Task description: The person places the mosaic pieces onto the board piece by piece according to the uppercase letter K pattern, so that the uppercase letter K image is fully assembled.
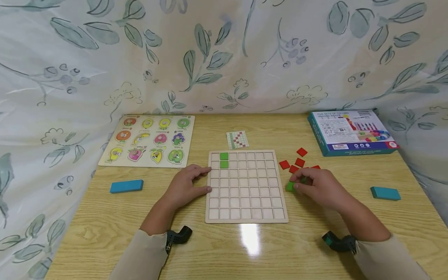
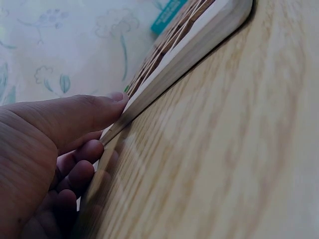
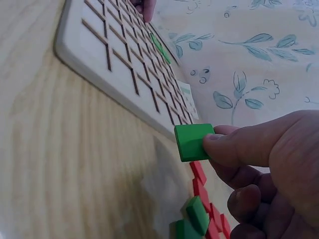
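A wooden grid board (image 1: 246,186) lies flat on the table, with two green tiles (image 1: 224,160) set one below the other in its upper left part. My left hand (image 1: 185,186) touches the board's left edge with thumb and fingertips, fingers fairly straight. Right of the board, my right hand (image 1: 322,188) pinches a green square tile (image 3: 193,142) between thumb and fingers. Below it in the right wrist view lie red tiles (image 3: 200,191) and loose green tiles (image 3: 197,215), which the hand partly hides in the head view.
Behind the board lies a small pattern card (image 1: 237,140). A fruit puzzle board (image 1: 150,140) is at the back left, and a boxed bead set (image 1: 353,132) at the back right. Blue blocks lie at the left (image 1: 126,186) and right (image 1: 385,193).
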{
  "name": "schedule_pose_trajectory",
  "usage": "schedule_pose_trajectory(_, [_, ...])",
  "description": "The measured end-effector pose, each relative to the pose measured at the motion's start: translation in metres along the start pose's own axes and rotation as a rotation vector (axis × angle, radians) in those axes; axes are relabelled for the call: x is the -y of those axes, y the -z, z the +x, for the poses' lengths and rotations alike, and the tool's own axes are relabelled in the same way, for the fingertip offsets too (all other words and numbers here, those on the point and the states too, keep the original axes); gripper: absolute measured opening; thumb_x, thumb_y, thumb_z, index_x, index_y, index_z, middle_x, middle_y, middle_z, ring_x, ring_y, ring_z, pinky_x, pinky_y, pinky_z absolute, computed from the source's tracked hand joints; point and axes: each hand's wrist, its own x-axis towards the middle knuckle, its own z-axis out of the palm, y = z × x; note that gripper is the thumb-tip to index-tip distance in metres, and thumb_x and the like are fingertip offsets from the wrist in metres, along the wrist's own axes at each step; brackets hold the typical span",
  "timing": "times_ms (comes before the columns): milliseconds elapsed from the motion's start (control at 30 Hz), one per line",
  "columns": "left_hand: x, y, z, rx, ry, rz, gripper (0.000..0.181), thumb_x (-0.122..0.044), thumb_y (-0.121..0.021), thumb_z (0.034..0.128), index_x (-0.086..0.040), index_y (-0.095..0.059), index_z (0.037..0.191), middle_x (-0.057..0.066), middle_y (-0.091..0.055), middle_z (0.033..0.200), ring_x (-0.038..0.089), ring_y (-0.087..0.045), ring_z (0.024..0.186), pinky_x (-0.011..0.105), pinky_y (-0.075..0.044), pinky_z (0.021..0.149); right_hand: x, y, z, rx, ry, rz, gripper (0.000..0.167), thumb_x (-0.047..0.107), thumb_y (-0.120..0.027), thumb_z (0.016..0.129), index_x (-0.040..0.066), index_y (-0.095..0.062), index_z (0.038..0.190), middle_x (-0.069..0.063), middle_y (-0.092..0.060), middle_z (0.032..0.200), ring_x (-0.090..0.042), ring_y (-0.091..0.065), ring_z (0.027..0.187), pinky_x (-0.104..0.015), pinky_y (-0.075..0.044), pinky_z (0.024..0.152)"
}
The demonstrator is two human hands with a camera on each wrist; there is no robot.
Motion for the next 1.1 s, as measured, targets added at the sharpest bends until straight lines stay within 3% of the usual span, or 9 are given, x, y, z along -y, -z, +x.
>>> schedule_pose_trajectory(433, [0.001,0.001,0.001,0.007,0.005,-0.015,0.063,-0.029,-0.091,0.0868,-0.017,-0.07,0.145,0.001,-0.066,0.118,0.019,-0.057,0.101,0.043,-0.049,0.093,0.018,-0.006,0.025,0.024,0.017,0.059,0.009,0.01,-0.079,0.097,0.017,-0.077,0.103,0.001,-0.06,0.084,-0.02,-0.049,0.073,-0.027,-0.042,0.061])
schedule_pose_trajectory(667, [0.003,0.0,0.001,0.007,0.008,-0.018,0.063,-0.029,-0.091,0.0868,-0.018,-0.07,0.145,-0.001,-0.067,0.12,0.018,-0.057,0.102,0.042,-0.049,0.093,0.029,-0.016,0.039,0.037,0.034,0.079,0.012,0.008,-0.078,0.097,0.019,-0.078,0.101,0.001,-0.065,0.085,-0.019,-0.047,0.063,-0.03,-0.039,0.056])
schedule_pose_trajectory(967, [0.003,-0.002,0.001,0.002,0.005,-0.016,0.062,-0.028,-0.091,0.0867,-0.019,-0.07,0.145,-0.001,-0.067,0.118,0.018,-0.057,0.101,0.042,-0.049,0.092,0.046,-0.026,0.055,0.063,0.028,0.092,0.013,0.009,-0.078,0.097,0.02,-0.078,0.102,0.002,-0.07,0.095,-0.021,-0.053,0.07,-0.03,-0.043,0.058])
schedule_pose_trajectory(1100, [0.003,-0.002,0.001,0.0,0.007,-0.016,0.062,-0.028,-0.091,0.0867,-0.018,-0.07,0.144,-0.001,-0.067,0.118,0.018,-0.057,0.101,0.042,-0.049,0.092,0.052,-0.031,0.062,0.064,0.063,0.1,0.013,0.007,-0.078,0.096,0.018,-0.079,0.102,0.002,-0.071,0.096,-0.021,-0.053,0.072,-0.03,-0.044,0.06])
